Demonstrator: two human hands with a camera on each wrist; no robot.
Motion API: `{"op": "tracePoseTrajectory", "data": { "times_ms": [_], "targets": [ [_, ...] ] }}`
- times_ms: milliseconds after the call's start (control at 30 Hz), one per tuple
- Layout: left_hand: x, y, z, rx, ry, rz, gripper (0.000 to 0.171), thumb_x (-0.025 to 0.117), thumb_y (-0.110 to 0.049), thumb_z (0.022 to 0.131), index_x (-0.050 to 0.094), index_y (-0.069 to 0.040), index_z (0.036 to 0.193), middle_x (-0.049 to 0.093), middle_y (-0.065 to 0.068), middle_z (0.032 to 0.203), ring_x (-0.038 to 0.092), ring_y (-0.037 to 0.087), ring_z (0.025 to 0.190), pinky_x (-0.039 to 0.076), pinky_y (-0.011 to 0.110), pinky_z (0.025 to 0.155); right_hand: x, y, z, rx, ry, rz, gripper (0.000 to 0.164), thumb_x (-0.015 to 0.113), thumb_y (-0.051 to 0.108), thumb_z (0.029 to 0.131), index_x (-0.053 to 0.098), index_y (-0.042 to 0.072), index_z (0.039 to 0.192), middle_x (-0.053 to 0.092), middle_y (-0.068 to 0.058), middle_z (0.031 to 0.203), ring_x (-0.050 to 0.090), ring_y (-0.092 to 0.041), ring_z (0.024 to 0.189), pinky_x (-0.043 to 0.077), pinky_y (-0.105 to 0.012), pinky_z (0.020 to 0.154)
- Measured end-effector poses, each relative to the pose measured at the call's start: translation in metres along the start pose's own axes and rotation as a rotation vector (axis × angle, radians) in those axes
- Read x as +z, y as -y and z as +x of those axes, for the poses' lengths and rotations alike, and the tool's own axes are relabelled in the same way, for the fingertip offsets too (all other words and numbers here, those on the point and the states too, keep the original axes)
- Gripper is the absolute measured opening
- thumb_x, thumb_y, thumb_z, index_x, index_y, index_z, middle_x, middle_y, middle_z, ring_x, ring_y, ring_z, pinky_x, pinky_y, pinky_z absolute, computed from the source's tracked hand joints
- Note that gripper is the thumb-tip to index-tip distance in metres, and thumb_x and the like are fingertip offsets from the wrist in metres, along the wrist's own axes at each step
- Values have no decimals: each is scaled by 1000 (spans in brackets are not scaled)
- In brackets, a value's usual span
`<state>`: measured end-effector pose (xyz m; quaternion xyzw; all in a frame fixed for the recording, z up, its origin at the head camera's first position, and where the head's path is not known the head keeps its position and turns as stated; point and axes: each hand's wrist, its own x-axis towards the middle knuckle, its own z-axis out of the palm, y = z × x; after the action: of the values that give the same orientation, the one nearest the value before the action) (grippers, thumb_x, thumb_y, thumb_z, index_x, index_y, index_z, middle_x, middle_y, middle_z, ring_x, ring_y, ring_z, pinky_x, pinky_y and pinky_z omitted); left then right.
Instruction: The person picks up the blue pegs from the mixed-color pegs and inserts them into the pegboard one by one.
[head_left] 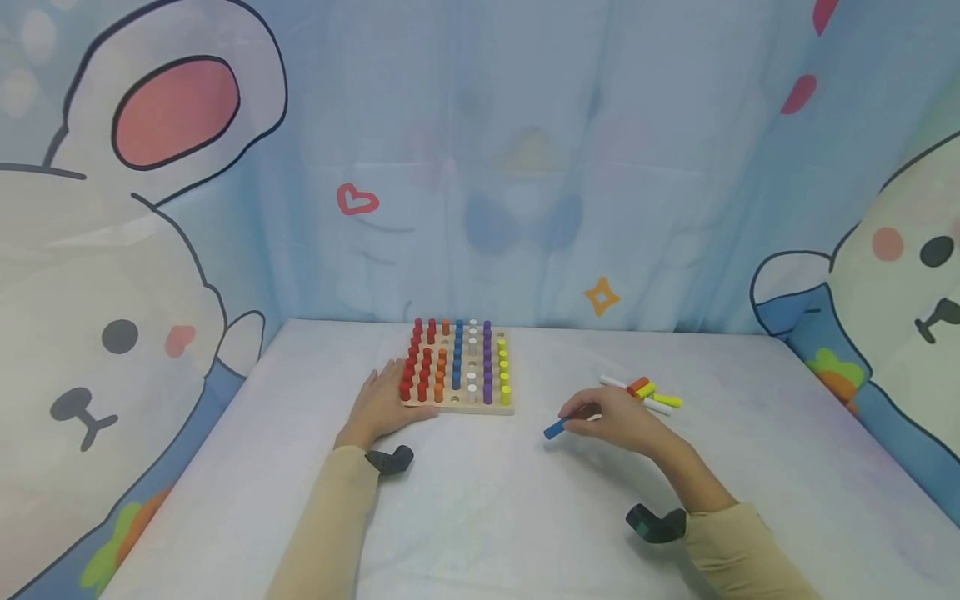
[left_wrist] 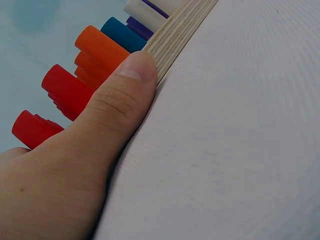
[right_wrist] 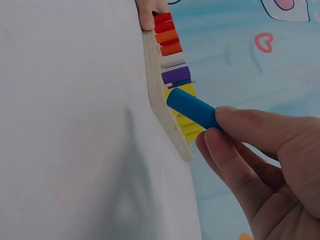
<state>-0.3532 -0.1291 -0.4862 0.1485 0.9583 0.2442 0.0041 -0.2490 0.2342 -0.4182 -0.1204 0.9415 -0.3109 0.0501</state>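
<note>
A wooden pegboard (head_left: 480,408) with rows of coloured pegs stands near the table's back edge. My left hand (head_left: 382,406) rests against its left front corner, thumb along the front edge and fingers along the left side. In the left wrist view, the thumb (left_wrist: 117,97) presses on the layered wood edge beside orange and red pegs. To the right of the board, my right hand (head_left: 618,419) pinches a blue peg (right_wrist: 192,107) by one end between thumb and fingertips, above the table. The peg's free end points toward the lower left in the head view.
Several loose pegs, white, yellow (head_left: 667,401) and orange-red, lie in a small pile behind my right hand. Bare holes show in the board, one of them in the front row (head_left: 454,399). A printed curtain (head_left: 525,250) hangs behind the white table (head_left: 480,500).
</note>
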Motion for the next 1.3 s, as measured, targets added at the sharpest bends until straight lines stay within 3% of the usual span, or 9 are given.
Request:
{"op": "tracePoseTrajectory", "data": {
  "times_ms": [833, 1300],
  "targets": [
    [-1, 1, 0, 1, 0, -5, 118, 65, -76, 66, 20, -7, 152, 26, 10, 157, 17, 26, 148, 8, 48, 121, -4, 16, 30, 18, -81, 88, 23, 70, 26, 86, 70, 15, 106, 70, -1, 103, 66, -19, 97, 57, -39, 86],
    [2, 1, 1, 3, -8, -3, 117, 65, -75, 67, 20, -8, 152, 27, 10, 157, 17, 25, 148, 8, 47, 122, -1, 33, 48, -31, -122, 103, 22, 69, 26, 87, 69, 15, 106, 70, -3, 106, 66, -22, 102, 56, -42, 89]
  ]
}}
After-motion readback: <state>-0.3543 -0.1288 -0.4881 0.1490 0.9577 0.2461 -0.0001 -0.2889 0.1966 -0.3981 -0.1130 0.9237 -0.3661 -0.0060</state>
